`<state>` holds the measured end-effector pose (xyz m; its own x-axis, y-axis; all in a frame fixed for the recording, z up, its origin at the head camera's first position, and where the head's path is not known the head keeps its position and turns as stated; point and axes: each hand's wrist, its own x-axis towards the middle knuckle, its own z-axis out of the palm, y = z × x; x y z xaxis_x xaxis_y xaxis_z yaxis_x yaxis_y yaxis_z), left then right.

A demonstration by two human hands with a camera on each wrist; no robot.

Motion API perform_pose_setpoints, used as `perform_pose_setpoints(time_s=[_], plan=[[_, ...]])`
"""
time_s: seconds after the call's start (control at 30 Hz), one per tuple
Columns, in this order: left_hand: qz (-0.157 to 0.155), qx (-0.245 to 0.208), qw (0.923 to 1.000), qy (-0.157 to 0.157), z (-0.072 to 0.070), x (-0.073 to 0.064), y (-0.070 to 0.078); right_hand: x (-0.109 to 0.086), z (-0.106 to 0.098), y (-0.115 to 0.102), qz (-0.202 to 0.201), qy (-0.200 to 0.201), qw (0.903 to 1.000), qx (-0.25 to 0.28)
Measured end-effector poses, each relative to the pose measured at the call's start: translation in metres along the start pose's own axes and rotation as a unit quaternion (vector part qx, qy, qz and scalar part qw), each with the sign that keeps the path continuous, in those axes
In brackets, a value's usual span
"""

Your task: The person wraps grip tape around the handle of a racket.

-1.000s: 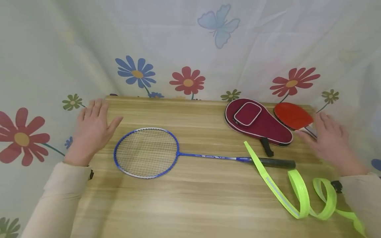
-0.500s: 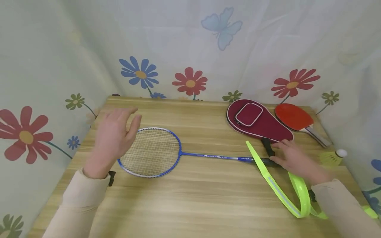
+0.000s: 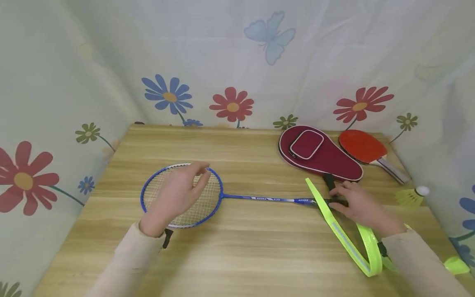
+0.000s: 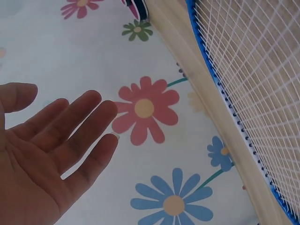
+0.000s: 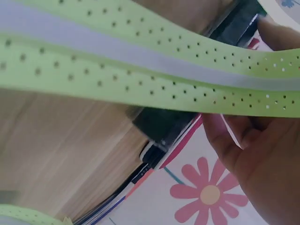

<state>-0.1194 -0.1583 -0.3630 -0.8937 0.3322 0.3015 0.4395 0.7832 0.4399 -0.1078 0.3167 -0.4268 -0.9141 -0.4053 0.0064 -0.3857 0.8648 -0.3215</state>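
A blue-framed badminton racket [image 3: 259, 199] lies across the table, its strung head to the left. My right hand [image 3: 363, 208] is at its black handle, fingers above and thumb below, gripping it near the end. Part of that grip is hidden in the right wrist view by a neon yellow perforated strap [image 5: 154, 70]. My left hand [image 3: 178, 196] hovers over the racket head, fingers loosely extended and holding nothing. In the left wrist view the same hand [image 4: 56, 154] shows an open palm beside the racket's strings [image 4: 262, 70].
A maroon paddle case [image 3: 334, 154] with a black strap [image 3: 328, 181] lies behind the handle. Beside it are a red table tennis paddle [image 3: 363, 146] and a yellow shuttlecock [image 3: 410, 196]. A flower-printed curtain [image 3: 208, 62] borders the wooden table [image 3: 241, 255].
My left hand has moved right from the table's left side to above the racket head. The right hand has left the paddle and come left onto the racket handle.
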Motion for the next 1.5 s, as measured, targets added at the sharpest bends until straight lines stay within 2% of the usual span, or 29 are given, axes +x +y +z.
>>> perform_pose_setpoints(time_s=[0.17, 0.33, 0.47, 0.6, 0.8, 0.87, 0.97, 1.1, 1.27, 1.33, 1.4, 1.5], plan=[[0.013, -0.014, 0.9998, -0.011, 0.010, 0.002, 0.014, 0.001, 0.004, -0.001, 0.000, -0.021, 0.9998, -0.007], [0.018, -0.024, 0.9994, -0.017, 0.016, 0.006, 0.027, 0.001, 0.009, -0.001, -0.020, -0.002, 0.9996, -0.021], [0.028, -0.043, 0.9981, -0.035, 0.022, 0.005, 0.037, 0.000, 0.012, -0.006, -0.047, 0.016, 0.9987, 0.016], [0.045, -0.068, 0.9943, -0.069, 0.033, 0.001, 0.051, 0.000, 0.012, -0.015, -0.061, 0.034, 0.9961, 0.055], [0.056, -0.102, 0.9815, -0.152, 0.057, -0.006, 0.073, 0.006, 0.009, -0.028, -0.065, 0.055, 0.9944, 0.063], [0.052, -0.112, 0.9777, -0.170, 0.066, -0.006, 0.078, 0.009, 0.005, -0.035, -0.065, 0.066, 0.9939, 0.060], [0.024, -0.126, 0.9738, -0.188, 0.074, -0.005, 0.081, 0.014, -0.001, -0.049, -0.069, 0.086, 0.9925, 0.053], [-0.024, -0.146, 0.9699, -0.193, 0.080, -0.003, 0.084, 0.020, -0.005, -0.067, -0.062, 0.113, 0.9901, 0.055], [-0.069, -0.200, 0.9606, -0.180, 0.083, -0.002, 0.086, 0.023, -0.006, -0.086, -0.045, 0.135, 0.9842, 0.106], [-0.067, -0.231, 0.9564, -0.166, 0.083, -0.001, 0.087, 0.023, -0.004, -0.095, -0.039, 0.145, 0.9794, 0.135], [-0.053, -0.259, 0.9537, -0.144, 0.082, 0.000, 0.090, 0.024, -0.001, -0.106, -0.029, 0.158, 0.9726, 0.168], [-0.014, -0.305, 0.9467, -0.104, 0.081, 0.003, 0.093, 0.027, 0.005, -0.128, -0.011, 0.184, 0.9530, 0.240]])
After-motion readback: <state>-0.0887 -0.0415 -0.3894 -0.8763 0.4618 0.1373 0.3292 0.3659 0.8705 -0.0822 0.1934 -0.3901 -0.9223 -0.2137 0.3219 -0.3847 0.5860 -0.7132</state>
